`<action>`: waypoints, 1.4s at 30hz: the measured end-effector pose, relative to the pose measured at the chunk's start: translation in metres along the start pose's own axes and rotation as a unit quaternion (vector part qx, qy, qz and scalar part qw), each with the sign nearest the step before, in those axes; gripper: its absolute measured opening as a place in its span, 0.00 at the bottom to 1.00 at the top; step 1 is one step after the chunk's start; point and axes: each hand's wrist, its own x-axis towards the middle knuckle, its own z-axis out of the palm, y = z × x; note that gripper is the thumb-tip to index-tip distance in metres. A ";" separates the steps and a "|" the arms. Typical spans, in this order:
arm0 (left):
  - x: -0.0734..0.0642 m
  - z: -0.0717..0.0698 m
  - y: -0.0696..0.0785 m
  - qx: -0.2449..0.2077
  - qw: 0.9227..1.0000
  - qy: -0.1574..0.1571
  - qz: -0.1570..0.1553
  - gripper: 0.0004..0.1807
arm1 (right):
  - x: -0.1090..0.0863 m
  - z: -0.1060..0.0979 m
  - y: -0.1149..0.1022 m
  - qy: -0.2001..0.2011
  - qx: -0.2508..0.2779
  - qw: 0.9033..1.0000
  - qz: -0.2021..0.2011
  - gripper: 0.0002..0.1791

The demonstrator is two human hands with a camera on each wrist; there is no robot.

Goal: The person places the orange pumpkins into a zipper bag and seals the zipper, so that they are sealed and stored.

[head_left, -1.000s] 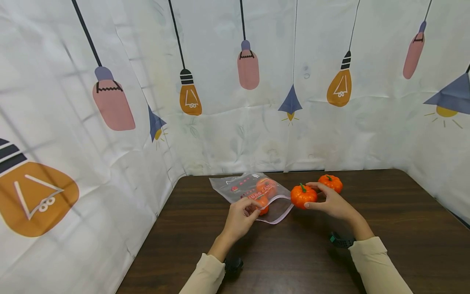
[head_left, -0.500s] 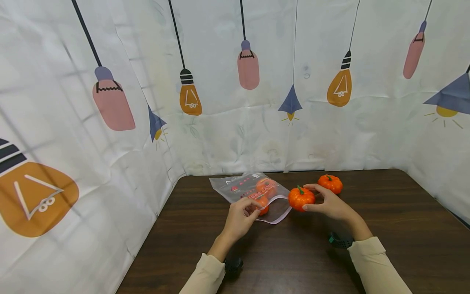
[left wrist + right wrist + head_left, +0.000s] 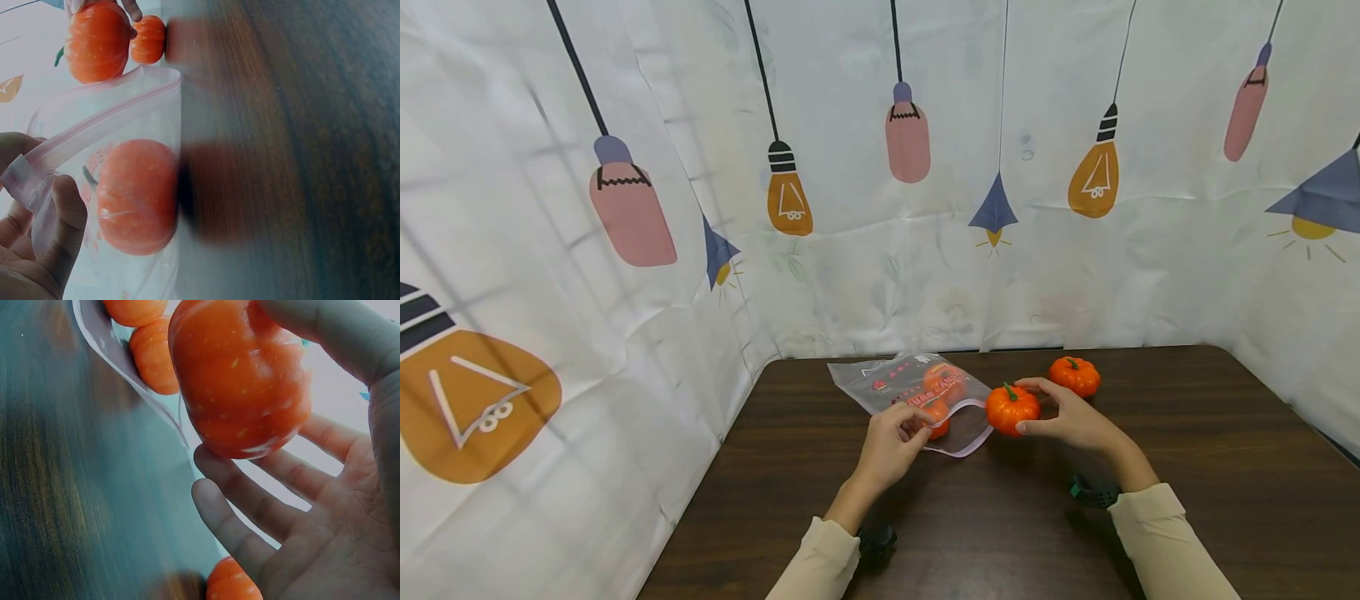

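My right hand (image 3: 1070,417) holds a small orange pumpkin (image 3: 1011,409) with a green stem between thumb and fingers, right at the mouth of a clear zip bag (image 3: 857,382). In the right wrist view the held pumpkin (image 3: 240,381) is close up, above the table. My left hand (image 3: 891,446) pinches the bag's near edge by the zip strip, which the left wrist view shows between thumb and fingers. Two orange pumpkins (image 3: 946,381) lie inside the bag, partly seen through its printed film. The bag's mouth gapes towards my right hand.
Another orange pumpkin (image 3: 1074,377) stands on the dark wooden table (image 3: 1217,467), behind my right hand. A white curtain (image 3: 865,283) printed with lamps hangs behind the table and along its left side. A dark band (image 3: 1093,492) is on my right wrist.
My right hand has moved slightly left and towards me with the pumpkin, bringing it nearer the bag's opening. The left hand and bag stay in place.
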 end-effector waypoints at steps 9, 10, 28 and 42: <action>0.000 0.000 -0.001 -0.003 1.000 0.004 0.008 0.07 | 0.002 0.001 0.002 -0.021 -0.002 1.000 -0.010 0.39; 0.000 0.000 -0.002 -0.004 1.000 0.004 0.009 0.07 | 0.003 0.001 0.002 -0.024 0.000 1.000 -0.012 0.39; 0.000 -0.001 -0.001 -0.001 1.000 0.003 0.004 0.07 | 0.005 0.007 0.004 -0.087 0.052 0.995 -0.026 0.38; 0.000 -0.001 0.000 -0.002 1.000 0.007 0.008 0.08 | 0.005 0.015 0.006 -0.132 0.020 0.991 0.006 0.37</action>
